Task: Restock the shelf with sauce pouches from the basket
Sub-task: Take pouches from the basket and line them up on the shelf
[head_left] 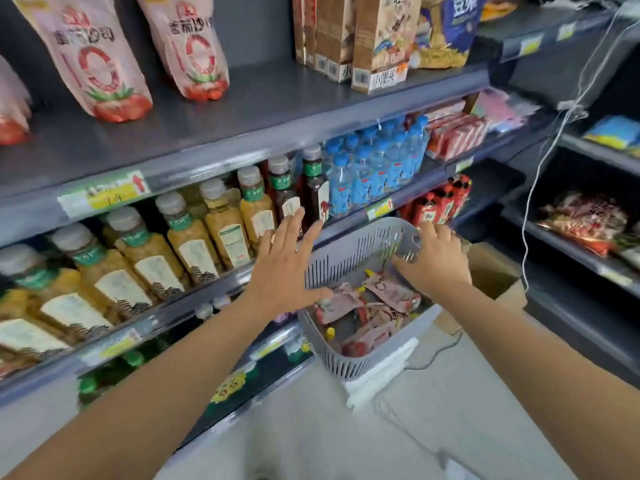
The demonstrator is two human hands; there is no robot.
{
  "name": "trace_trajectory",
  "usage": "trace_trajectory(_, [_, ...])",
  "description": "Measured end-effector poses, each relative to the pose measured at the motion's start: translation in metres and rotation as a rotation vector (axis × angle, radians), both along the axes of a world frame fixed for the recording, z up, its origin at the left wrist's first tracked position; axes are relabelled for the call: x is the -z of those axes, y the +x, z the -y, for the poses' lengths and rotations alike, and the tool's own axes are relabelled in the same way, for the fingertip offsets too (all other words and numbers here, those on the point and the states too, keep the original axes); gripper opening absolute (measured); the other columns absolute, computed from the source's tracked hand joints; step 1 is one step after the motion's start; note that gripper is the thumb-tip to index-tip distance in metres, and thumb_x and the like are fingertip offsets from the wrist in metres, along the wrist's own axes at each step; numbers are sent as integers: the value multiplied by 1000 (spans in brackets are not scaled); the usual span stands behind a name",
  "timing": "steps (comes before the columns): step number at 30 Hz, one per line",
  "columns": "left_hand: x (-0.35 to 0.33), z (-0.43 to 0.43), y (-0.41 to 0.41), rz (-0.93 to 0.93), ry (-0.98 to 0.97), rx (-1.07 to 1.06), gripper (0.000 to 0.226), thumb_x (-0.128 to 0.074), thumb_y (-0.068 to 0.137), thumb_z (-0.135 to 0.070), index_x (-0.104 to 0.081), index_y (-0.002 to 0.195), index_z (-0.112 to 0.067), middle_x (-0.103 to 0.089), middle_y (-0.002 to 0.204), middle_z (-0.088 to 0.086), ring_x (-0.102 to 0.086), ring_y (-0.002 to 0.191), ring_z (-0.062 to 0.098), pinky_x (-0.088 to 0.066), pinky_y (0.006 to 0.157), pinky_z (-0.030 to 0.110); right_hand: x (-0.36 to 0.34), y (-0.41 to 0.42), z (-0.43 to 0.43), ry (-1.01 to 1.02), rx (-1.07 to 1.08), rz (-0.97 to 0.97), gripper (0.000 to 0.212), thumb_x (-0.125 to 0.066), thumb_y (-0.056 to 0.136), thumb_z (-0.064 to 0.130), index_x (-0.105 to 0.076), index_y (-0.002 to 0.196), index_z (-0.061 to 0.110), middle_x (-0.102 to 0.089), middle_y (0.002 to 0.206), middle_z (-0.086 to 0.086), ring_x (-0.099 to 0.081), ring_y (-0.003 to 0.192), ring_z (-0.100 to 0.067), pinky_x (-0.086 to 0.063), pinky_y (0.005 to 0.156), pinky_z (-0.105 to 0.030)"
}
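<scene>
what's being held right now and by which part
Left grip holds nothing, fingers spread above the basket rim. Right grip reaches into the basket at a sauce pouch's top edge; blur hides whether it pinches it.

**Drinks, cartons and a hanging cable**

Yellow juice bottles with grey caps stand in slanting rows. Dark bottles stand just to their right, and a block of blue-capped water bottles comes after those. Red packs lie past the water. Above, brown cartons stand upright beside a blue-and-yellow bag. Lower down are green-capped bottles and red bottles. A white cable hangs above an open cardboard box, near red packets at far right.
</scene>
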State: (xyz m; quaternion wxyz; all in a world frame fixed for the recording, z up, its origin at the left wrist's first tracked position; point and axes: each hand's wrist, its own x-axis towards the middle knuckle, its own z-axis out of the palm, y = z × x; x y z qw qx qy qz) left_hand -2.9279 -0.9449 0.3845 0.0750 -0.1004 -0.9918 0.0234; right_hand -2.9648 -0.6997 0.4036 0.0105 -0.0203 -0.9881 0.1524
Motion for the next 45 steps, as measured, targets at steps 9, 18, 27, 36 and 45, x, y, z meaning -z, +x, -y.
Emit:
trace_trajectory(9, [58,-36,-80,196,25,181,99,-29,81,-80,0,154,-20,8,160,12,-4,147,30,-7,116,47,63,-59,-11,-31,96,294,83,-64,84,46,-21,148,17,-29,148,-13,-30,136,-36,-38,104,-49])
trace_trajectory(18, [113,-45,-135,469,76,190,93,-36,88,-70,12,152,-23,18,159,11,8,147,29,-2,119,48,132,-114,-4,-43,116,570,86,-70,82,37,-20,147,10,-30,147,-18,-34,134,-37,-37,107,-45])
trace_trajectory(27, [160,-57,-130,501,133,48,93,-41,87,-70,6,152,-23,14,160,9,5,147,28,-2,118,47,222,-165,-3,168,-19,729,84,-68,80,35,-22,146,8,-35,144,-17,-38,132,-38,-41,103,-53])
trace_trajectory(36, [192,-82,-128,631,187,-104,91,-41,87,-68,3,152,-22,6,160,8,1,147,28,0,117,48,270,-186,-18,126,-35,816,103,-73,73,52,-15,147,10,-25,150,-17,-27,138,-37,-30,110,-53])
trace_trajectory(45, [208,-100,-128,650,161,-169,85,-43,87,-65,-10,150,-19,-13,156,8,-12,143,26,-10,115,46,283,-200,-14,195,-97,792,127,-80,59,61,-13,148,-1,-20,148,-20,-27,136,-39,-36,107,-54])
